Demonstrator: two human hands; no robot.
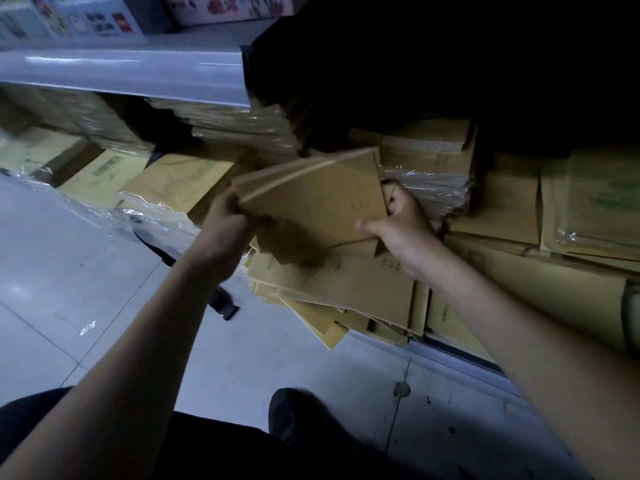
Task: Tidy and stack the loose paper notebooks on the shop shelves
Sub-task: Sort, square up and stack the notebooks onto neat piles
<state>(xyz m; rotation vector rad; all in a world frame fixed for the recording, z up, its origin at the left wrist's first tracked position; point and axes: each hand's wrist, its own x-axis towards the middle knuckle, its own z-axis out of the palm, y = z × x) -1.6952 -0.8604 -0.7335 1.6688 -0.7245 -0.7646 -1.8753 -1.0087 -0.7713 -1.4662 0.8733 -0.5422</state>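
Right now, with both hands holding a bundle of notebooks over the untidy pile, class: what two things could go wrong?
1. The held notebooks are fanned apart and gripped only at opposite edges by the left hand and right hand; one could slip out.
2. The loose pile below juts past the shelf front; a nudge might send it sliding onto the floor.

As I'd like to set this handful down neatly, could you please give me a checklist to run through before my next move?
1. Left hand grips held notebooks: ok.
2. Right hand grips their opposite side: ok.
3. Held notebooks' edges flush: not ok, slightly fanned.
4. Loose pile beneath squared: not ok, splayed, corners overhang the shelf edge.
5. Free spot further back in the dark: cannot tell.
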